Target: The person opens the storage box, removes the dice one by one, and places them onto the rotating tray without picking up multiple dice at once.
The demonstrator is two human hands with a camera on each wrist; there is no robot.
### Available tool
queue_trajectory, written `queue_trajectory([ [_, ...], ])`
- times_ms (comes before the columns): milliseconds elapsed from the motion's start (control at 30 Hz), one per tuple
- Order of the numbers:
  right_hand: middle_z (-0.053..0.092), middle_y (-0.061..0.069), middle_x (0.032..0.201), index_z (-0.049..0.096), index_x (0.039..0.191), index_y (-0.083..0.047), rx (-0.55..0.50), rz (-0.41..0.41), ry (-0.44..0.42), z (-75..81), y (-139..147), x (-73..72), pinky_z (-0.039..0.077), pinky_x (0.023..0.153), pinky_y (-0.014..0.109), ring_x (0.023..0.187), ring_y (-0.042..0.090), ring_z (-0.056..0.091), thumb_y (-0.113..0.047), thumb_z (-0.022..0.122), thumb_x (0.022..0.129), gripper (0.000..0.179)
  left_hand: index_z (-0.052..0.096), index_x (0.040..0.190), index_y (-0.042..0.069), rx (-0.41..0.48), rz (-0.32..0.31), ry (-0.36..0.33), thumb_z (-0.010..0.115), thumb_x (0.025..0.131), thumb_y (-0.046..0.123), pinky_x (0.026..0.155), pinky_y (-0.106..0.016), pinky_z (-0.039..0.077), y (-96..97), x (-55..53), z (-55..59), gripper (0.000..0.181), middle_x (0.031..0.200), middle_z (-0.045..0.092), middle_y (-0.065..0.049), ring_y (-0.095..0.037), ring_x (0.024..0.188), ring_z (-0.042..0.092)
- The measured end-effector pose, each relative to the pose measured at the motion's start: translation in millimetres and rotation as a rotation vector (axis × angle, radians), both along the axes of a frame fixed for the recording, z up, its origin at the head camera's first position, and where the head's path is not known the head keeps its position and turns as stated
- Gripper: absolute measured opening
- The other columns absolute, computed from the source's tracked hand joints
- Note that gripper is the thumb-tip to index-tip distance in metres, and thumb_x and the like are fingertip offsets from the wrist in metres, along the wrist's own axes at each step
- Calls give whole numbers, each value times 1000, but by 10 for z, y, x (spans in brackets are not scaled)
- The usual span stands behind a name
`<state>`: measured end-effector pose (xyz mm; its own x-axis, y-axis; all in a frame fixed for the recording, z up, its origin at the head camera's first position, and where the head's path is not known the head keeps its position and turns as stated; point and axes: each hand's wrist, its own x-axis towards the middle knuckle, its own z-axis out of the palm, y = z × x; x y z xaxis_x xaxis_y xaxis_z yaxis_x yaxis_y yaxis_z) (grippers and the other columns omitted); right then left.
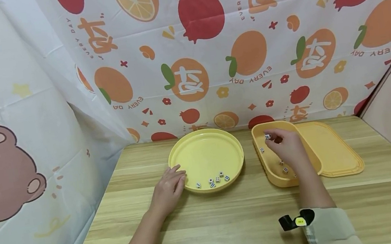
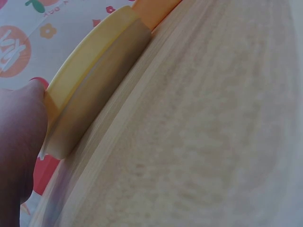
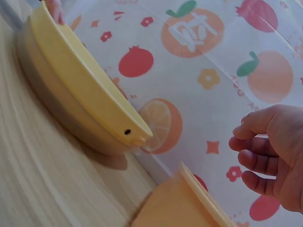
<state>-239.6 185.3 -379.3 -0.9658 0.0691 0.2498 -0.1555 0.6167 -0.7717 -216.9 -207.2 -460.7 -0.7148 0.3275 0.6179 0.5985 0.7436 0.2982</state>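
My right hand (image 1: pixel 288 147) is over the yellow oblong box (image 1: pixel 275 177), pinching a small white die (image 1: pixel 267 137) between fingertips and thumb. From the right wrist, the same hand (image 3: pixel 279 156) shows bent fingers above the box's edge (image 3: pixel 189 203); the die is hidden there. At the near left of a round yellow tray (image 1: pixel 205 153), my left hand (image 1: pixel 167 189) rests on the rim, its fingers lying loosely over it. The left wrist view has this hand (image 2: pixel 21 137) against the tray's side (image 2: pixel 94 80). Several dice (image 1: pixel 218 179) lie in the tray's near part.
More dice (image 1: pixel 285 170) lie scattered inside the box. Flat to its right is a yellow lid (image 1: pixel 332 149), partly beneath the box's edge. A fruit-print cloth (image 1: pixel 211 74) hangs behind the wooden table (image 1: pixel 231 224), and a bear-print cloth (image 1: pixel 2 176) hangs at the left.
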Motion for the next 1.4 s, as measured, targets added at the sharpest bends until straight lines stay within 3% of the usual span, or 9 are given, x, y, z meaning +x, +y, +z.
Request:
queue_trajectory([
  [167, 69, 9, 93, 72, 116, -9, -5, 33, 80, -29, -158, 2, 53, 63, 21, 84, 21, 60, -13, 70, 89, 27, 77, 98, 2, -4, -2, 3, 62, 94, 11, 112, -52, 42, 3, -6, 14, 18, 108, 75, -8, -28, 123, 61],
  [400, 73, 5, 91, 74, 109, -10, 29, 99, 178, -86, -414, 27, 56, 70, 30, 83, 19, 65, -17, 69, 90, 21, 77, 98, 3, -12, 3, -5, 61, 95, 12, 113, -51, 41, 6, -9, 23, 18, 108, 75, -8, -27, 124, 61],
  [867, 69, -3, 84, 73, 112, -6, 44, 344, 41, -302, -960, 115, 53, 65, 22, 76, 11, 59, -17, 73, 89, 25, 77, 99, 4, -18, 11, -31, 61, 95, 12, 115, -48, 40, 11, 16, 10, 18, 109, 74, -7, -26, 125, 60],
  [1133, 66, -7, 85, 73, 114, -13, 84, 319, -95, -375, -1074, 143, 53, 69, 25, 79, 10, 58, -19, 72, 90, 25, 77, 99, 4, -19, 12, -36, 61, 95, 11, 114, -48, 40, 11, 29, 28, 18, 109, 74, -7, -26, 125, 60],
  [1400, 68, -9, 85, 71, 118, -15, 98, 332, -120, -377, -1092, 154, 53, 66, 25, 77, 9, 59, -22, 70, 91, 28, 77, 100, 4, -22, 16, -34, 61, 95, 12, 115, -48, 40, 5, 21, 25, 18, 109, 74, -7, -26, 125, 60],
])
